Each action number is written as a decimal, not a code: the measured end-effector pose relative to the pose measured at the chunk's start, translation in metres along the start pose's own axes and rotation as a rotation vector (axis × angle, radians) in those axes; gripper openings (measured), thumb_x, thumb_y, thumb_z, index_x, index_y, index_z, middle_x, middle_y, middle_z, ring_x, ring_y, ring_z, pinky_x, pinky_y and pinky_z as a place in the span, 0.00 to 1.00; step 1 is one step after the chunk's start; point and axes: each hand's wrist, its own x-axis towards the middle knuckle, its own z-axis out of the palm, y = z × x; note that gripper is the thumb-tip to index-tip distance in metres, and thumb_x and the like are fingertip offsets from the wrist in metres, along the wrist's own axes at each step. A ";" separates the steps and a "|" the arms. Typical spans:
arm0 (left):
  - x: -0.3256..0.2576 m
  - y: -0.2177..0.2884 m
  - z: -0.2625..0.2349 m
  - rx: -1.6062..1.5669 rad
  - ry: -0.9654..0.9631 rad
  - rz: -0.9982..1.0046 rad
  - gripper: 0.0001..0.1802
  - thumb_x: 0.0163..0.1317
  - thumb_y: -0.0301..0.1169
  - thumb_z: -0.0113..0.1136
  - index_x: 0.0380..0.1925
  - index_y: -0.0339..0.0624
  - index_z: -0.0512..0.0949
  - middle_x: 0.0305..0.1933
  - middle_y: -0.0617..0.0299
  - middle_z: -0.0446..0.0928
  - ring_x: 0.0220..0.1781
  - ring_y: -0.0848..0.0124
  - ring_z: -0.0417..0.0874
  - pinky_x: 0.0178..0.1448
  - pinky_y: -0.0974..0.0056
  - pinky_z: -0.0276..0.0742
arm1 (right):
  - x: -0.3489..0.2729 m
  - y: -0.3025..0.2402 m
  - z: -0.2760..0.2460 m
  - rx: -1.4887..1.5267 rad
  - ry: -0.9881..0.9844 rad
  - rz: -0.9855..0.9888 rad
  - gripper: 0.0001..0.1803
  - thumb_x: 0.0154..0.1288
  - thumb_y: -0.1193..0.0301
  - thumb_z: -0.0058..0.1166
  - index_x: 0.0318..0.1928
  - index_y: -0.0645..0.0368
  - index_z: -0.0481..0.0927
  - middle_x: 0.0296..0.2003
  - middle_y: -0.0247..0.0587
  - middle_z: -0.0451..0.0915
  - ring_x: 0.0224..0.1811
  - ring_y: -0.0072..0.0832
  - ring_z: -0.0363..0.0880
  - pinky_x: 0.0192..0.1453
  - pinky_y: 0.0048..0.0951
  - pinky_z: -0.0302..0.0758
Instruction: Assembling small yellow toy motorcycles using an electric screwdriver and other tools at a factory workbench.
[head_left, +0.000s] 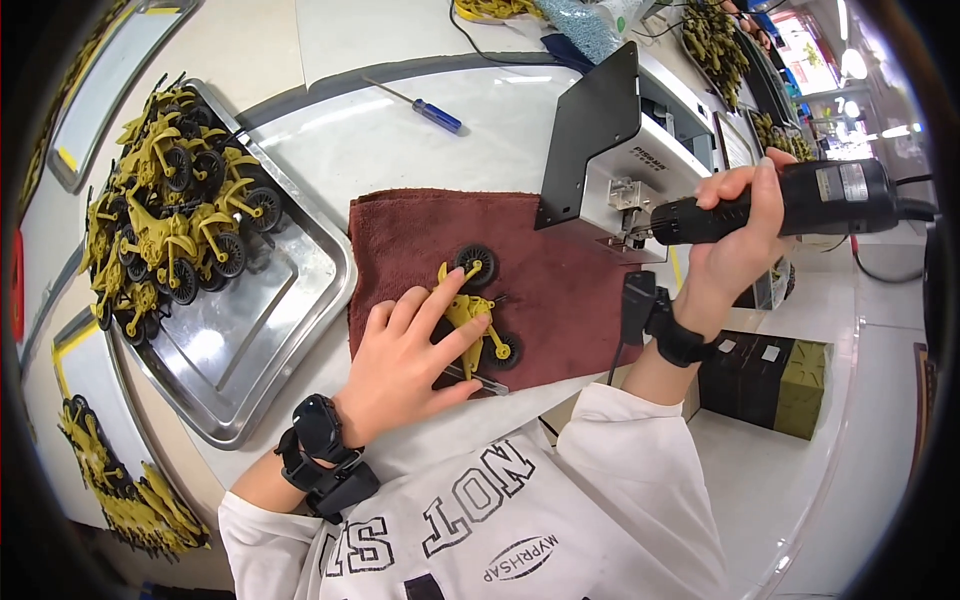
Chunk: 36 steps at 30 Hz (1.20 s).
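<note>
A yellow toy motorcycle (pixel 466 312) with black wheels lies on its side on a dark red cloth (pixel 590 320). My left hand (pixel 405 350) rests over it with fingers spread, the fingertips touching its yellow body; part of the toy is hidden beneath. In my right hand (pixel 745 215), fingers wrapped round the barrel, is a black electric screwdriver (pixel 830 195), held level. Its tip points left and meets the small metal block on the front of a screw feeder (pixel 640 165), a white box with a black plate. Whether a screw is on the tip cannot be seen.
A metal tray (pixel 335 290) at left holds a heap of yellow and black toy motorcycles (pixel 160 210). A blue-handled screwdriver (pixel 436 115) lies behind the cloth. More yellow parts (pixel 130 490) sit at lower left. A dark green-ended box (pixel 765 380) stands at lower right.
</note>
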 end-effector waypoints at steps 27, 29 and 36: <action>-0.004 -0.002 0.001 -0.001 -0.004 0.000 0.35 0.38 0.46 0.69 0.52 0.57 0.75 0.68 0.52 0.59 0.54 0.56 0.68 0.54 0.56 0.62 | -0.115 -0.024 -0.014 0.540 -0.683 0.091 0.31 0.55 0.73 0.62 0.53 0.61 0.56 0.30 0.48 0.77 0.26 0.34 0.77 0.31 0.38 0.75; -0.004 -0.002 0.001 -0.001 0.002 0.002 0.35 0.38 0.46 0.69 0.52 0.57 0.75 0.68 0.52 0.59 0.54 0.57 0.68 0.54 0.57 0.62 | -0.117 -0.023 -0.011 0.534 -0.673 0.110 0.30 0.56 0.74 0.61 0.53 0.61 0.56 0.30 0.47 0.77 0.26 0.34 0.77 0.32 0.37 0.75; -0.002 -0.003 0.001 -0.001 -0.023 0.003 0.35 0.38 0.46 0.69 0.52 0.56 0.74 0.68 0.50 0.58 0.54 0.57 0.68 0.53 0.57 0.62 | -0.115 -0.013 -0.005 0.542 -0.749 0.101 0.26 0.53 0.79 0.56 0.51 0.60 0.59 0.27 0.44 0.75 0.24 0.32 0.75 0.29 0.34 0.75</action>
